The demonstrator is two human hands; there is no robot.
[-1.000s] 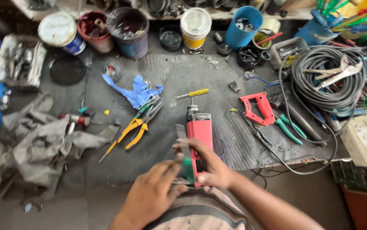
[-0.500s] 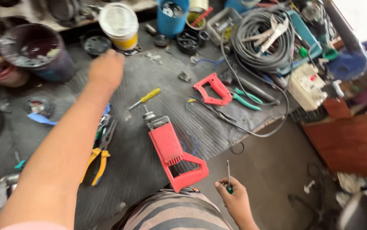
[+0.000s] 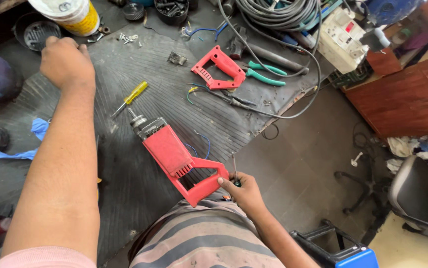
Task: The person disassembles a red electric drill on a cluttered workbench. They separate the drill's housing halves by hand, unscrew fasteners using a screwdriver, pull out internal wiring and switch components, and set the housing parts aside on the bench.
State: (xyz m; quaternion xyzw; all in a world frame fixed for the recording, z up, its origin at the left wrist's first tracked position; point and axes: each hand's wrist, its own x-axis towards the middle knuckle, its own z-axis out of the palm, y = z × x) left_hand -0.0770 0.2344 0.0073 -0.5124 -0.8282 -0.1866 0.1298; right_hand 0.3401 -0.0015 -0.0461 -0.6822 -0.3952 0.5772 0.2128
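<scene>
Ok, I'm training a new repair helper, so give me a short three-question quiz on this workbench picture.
1. True or false: the left hand grips the yellow screwdriver.
2. What does the right hand hold? A) green pliers B) a thin screwdriver C) cable
3. What colour is the drill body lying on the ribbed mat?

Key: 1 false, the hand is reaching apart from it; 2 B; 3 red.

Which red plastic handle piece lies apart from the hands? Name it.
The loose red D-shaped handle shell beside the green-handled pliers; the other is on the red drill body at the right hand.
</scene>
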